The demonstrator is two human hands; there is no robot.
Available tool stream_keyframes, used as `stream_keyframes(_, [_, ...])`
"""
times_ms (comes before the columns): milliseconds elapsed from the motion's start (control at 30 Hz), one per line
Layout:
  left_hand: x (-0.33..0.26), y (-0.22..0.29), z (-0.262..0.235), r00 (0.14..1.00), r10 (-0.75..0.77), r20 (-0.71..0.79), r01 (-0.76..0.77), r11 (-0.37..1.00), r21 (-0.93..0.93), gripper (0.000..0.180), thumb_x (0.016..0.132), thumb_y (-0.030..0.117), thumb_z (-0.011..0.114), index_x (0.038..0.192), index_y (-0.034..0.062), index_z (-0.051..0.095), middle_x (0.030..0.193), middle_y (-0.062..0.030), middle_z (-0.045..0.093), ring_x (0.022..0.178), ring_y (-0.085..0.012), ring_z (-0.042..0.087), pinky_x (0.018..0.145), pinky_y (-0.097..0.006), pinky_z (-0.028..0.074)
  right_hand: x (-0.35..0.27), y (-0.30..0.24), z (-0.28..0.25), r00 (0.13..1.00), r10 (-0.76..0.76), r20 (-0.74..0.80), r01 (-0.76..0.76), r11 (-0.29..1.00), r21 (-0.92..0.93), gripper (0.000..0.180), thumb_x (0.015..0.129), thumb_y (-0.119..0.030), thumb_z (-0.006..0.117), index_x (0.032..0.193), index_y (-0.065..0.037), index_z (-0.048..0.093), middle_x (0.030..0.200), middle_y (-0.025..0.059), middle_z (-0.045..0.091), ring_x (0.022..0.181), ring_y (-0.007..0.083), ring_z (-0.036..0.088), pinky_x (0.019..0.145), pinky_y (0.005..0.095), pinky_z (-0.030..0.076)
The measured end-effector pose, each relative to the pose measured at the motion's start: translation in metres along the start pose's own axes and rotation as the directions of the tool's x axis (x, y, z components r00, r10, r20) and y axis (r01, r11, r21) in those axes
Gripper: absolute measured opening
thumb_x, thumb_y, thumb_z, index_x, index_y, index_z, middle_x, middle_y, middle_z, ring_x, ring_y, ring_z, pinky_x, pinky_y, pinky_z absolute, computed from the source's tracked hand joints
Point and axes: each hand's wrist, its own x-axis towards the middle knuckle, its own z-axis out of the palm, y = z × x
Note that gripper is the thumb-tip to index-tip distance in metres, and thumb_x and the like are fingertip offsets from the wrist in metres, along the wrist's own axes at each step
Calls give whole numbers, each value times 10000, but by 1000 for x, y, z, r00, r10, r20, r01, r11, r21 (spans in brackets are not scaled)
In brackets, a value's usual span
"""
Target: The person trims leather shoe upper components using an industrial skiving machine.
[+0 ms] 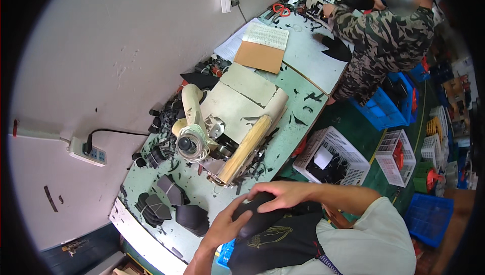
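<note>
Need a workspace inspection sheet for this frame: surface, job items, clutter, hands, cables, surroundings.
Surface: pale green workbench along the wall, strewn with offcuts.
Job's things: black flat piece held between both hands at the bench's near edge; stacks of black cut pieces beside it.
Clutter: cream sewing machine tipped on its side, black scraps, brown card, papers, red scissors.
Grippers: left hand closes its grip on the piece's near end; right hand lies over the top.
Cables: black cord plugged into a white power strip on the wall.
Surroundings: person in a camouflage top at the far bench; white crates and blue crates on the green floor.
</note>
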Motion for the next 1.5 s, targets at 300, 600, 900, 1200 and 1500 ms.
stream_keyframes(300, [25, -7, -14, 992, 118, 51, -122, 987, 106, 455, 912, 113, 587, 1345, 18, 486, 1247, -95, 561, 1163, -173, 505, 1012, -291, 363, 18, 22, 8, 979, -104, -175, 90, 992, -84, 361, 917, -132, 577, 1212, -6, 410, 1140, 133, 514, 1097, 178, 495, 950, 317, 398])
stream_keyframes(600, [68, -22, -76, 973, -188, -135, 169, 976, -136, 391, 819, 137, 719, 1165, -16, 619, 1005, -50, 661, 875, -129, 604, 808, -262, 481, 87, 30, -22, 939, 99, -330, -107, 994, -5, 326, 903, -291, 600, 1072, -17, 551, 880, 136, 654, 818, 215, 651, 746, 367, 504])
stream_keyframes(900, [78, -28, -119, 954, -278, -109, 259, 953, -158, 320, 911, 182, 618, 1177, 4, 630, 979, -50, 683, 854, -119, 614, 800, -251, 477, 86, -14, -102, 939, -229, -258, -112, 504, -856, 274, 812, -175, 670, 1048, -67, 585, 1085, 84, 618, 1023, 290, 558, 838, 383, 482])
stream_keyframes(1200, [86, -15, -111, 997, -75, 9, 75, 978, -197, 320, 841, 73, 681, 1153, 19, 635, 1079, -45, 652, 885, -123, 608, 837, -264, 480, 96, -18, -94, 932, -362, 16, 80, 162, -983, 444, 686, -123, 736, 1097, -54, 581, 1119, 103, 540, 1091, 300, 490, 885, 379, 455])
stream_keyframes(1500, [82, 14, -108, 940, -289, -180, 281, 957, -68, 236, 810, 53, 699, 1041, 16, 667, 998, -37, 670, 866, -103, 605, 783, -240, 475, 90, -32, -124, 991, -52, 121, 132, 361, -923, 289, 678, -66, 702, 955, -68, 620, 1037, 85, 563, 1037, 303, 506, 868, 379, 450])
